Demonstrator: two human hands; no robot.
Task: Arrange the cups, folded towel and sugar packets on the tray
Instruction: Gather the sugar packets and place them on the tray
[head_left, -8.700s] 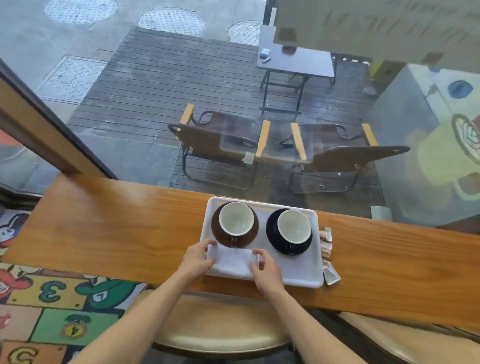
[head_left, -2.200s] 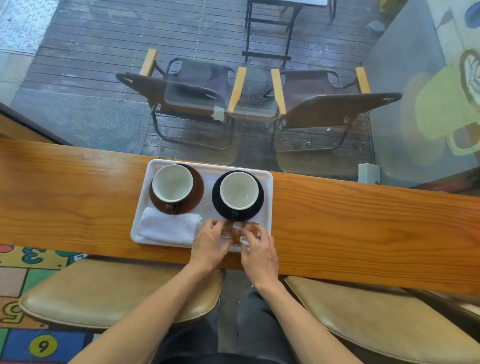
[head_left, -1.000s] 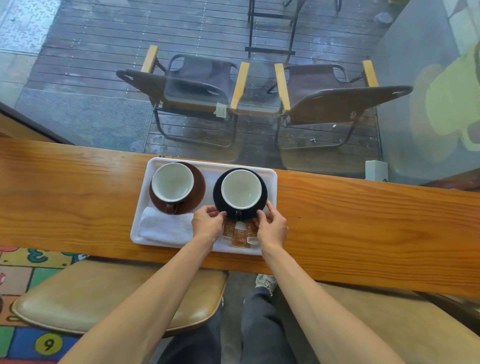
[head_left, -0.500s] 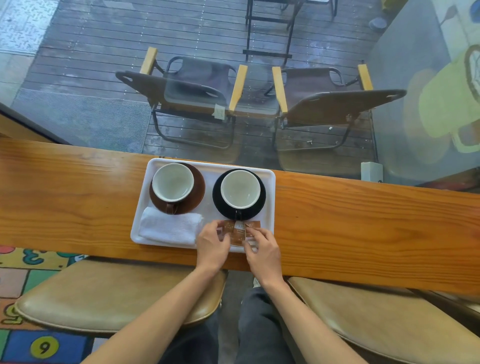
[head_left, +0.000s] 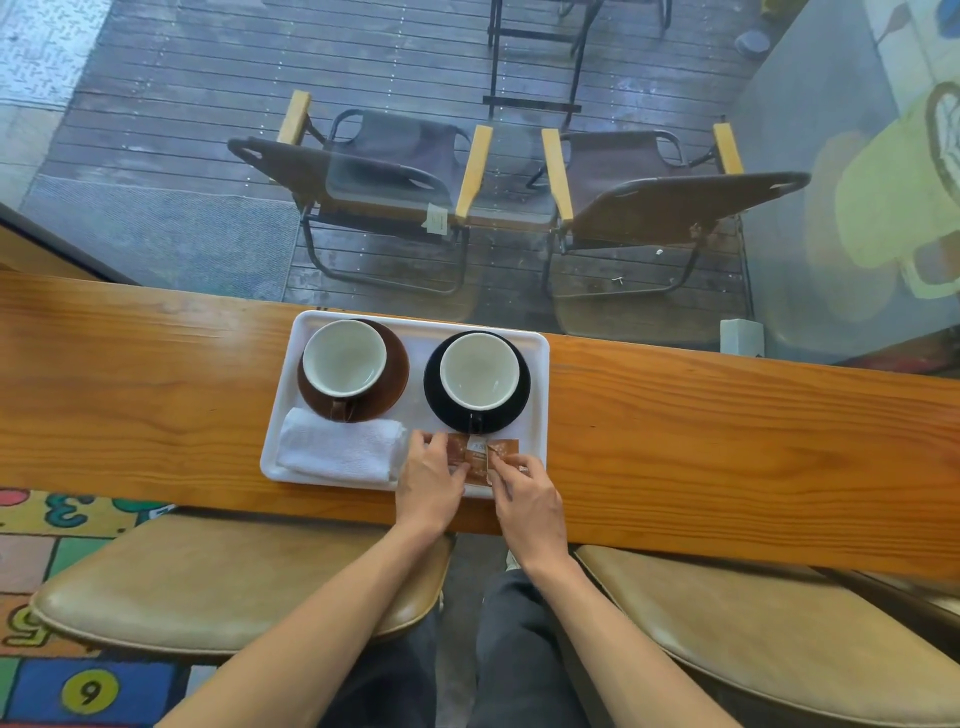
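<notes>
White tray (head_left: 540, 415) on wooden counter (head_left: 727, 441). Brown-saucer cup (head_left: 344, 358) at 11 o'clock, black-saucer cup (head_left: 479, 370) at 1, folded towel (head_left: 340, 447) at 7. Left hand (head_left: 428, 488) and right hand (head_left: 527, 501) both touch sugar packets (head_left: 480, 457) at 5.

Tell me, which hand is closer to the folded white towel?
Left. The left hand sits right beside the towel, nearly touching its right end. The right hand is farther right, past the sugar packets.

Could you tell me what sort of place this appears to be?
Probably a café: a wooden window counter with padded stools, a serving tray holding two cups on saucers, and a cup picture on the glass.
</notes>
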